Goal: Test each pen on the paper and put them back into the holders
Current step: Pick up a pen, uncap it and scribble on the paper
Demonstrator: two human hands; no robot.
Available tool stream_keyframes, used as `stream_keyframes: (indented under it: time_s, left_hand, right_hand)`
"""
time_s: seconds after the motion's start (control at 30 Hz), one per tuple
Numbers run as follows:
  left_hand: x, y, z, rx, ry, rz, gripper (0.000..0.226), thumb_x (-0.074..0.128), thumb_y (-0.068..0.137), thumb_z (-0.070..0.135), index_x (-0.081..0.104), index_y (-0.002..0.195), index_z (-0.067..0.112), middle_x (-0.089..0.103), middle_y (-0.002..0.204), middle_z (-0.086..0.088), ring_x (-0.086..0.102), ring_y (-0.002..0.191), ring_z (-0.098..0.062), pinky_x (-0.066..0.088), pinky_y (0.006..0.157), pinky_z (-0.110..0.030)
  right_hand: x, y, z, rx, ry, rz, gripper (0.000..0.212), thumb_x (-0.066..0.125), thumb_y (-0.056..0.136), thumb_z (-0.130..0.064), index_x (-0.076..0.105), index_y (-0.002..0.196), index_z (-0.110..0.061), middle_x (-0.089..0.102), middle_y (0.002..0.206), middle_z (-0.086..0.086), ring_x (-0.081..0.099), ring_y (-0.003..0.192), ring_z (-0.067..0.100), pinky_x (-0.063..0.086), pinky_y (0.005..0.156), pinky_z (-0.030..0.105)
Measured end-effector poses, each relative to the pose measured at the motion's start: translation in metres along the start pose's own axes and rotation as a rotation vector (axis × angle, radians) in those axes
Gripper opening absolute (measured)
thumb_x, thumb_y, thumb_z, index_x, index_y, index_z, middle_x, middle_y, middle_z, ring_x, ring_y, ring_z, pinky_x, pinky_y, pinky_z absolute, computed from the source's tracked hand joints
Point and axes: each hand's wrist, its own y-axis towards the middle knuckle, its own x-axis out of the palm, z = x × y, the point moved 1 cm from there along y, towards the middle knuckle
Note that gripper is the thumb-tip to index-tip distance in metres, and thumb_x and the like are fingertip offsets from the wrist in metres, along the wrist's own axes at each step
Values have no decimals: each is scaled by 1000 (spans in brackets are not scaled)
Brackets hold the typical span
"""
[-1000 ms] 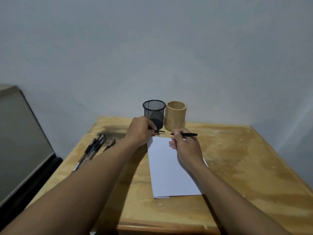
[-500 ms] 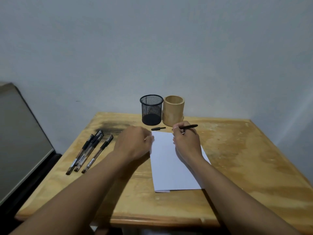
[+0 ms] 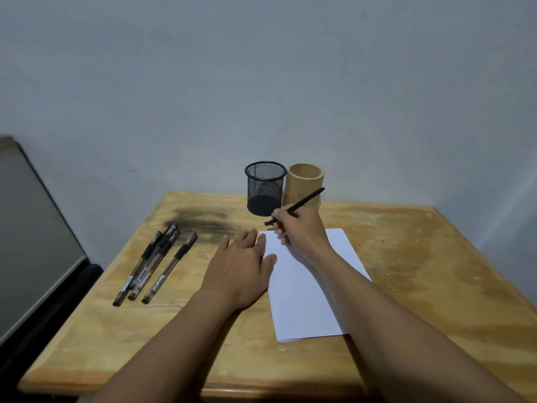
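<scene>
**Pen uncapped, paper pinned: first test stroke imminent**

Since a second ago the left hand point(image 3: 242, 267) has been drawn back from the holders and laid flat, fingers spread and nothing held, on the left edge of the white sheet of paper point(image 3: 308, 289). The cap appears to have been left on the wooden table point(image 3: 421, 257) near the mesh holder; it is now hidden behind the right hand point(image 3: 299, 228). The slim black pen point(image 3: 302, 202) has been tilted up into a writing grip, pinched by the right fingers, tip just above the sheet's top left corner. No mark is seen yet. Testing is judged ready to begin.

Black wire-mesh cup point(image 3: 265, 187): no pens inside. Round bamboo cup point(image 3: 305, 181), touching or just beside it: no pens seen above the rim, interior not visible.

Four capped clear-barrelled pens point(image 3: 154, 264) are left lying well to the left, untested.
</scene>
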Motion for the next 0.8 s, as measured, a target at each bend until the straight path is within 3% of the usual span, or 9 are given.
stream_keyframes:
  time_s: [0.17,0.37,0.43,0.63,0.8]
  left_hand:
    - [2,-2,0,-71,2,-51,63,20,100,50,29,154,19,30,160,-5,20,150,-28,18,119,-52]
    - [0,-4,1,-130,-29,-108,65,18,101,54,12,160,27,3,169,-3,-3,155,-23,-1,124,-52]
    - [1,-3,1,-133,-36,-118,65,17,101,55,9,160,29,0,169,-1,-6,155,-21,-4,123,-52]
    - [3,-2,0,-138,-50,-99,66,17,100,55,11,160,29,2,169,-1,-5,155,-21,-4,124,-51]
    - [2,-3,3,-140,-53,-98,66,19,100,54,12,160,27,4,169,-2,-3,155,-22,-3,123,-52]
  right_hand:
    - [-2,9,8,-87,-159,16,17,64,89,-19,67,79,-5,65,60,6,60,55,22,47,51,33]
    - [-11,12,12,-156,-313,28,24,68,91,-28,69,73,-12,72,61,3,68,57,19,56,61,41]
    - [-12,13,15,-166,-302,22,24,67,89,-26,67,69,-14,71,59,4,68,56,23,58,63,47]
    - [-11,15,20,-179,-283,-16,28,67,90,-24,64,64,-14,71,60,8,65,55,20,54,61,44]
    - [-9,15,19,-183,-251,-49,25,69,92,-20,66,68,-15,72,63,7,64,55,15,49,57,32]
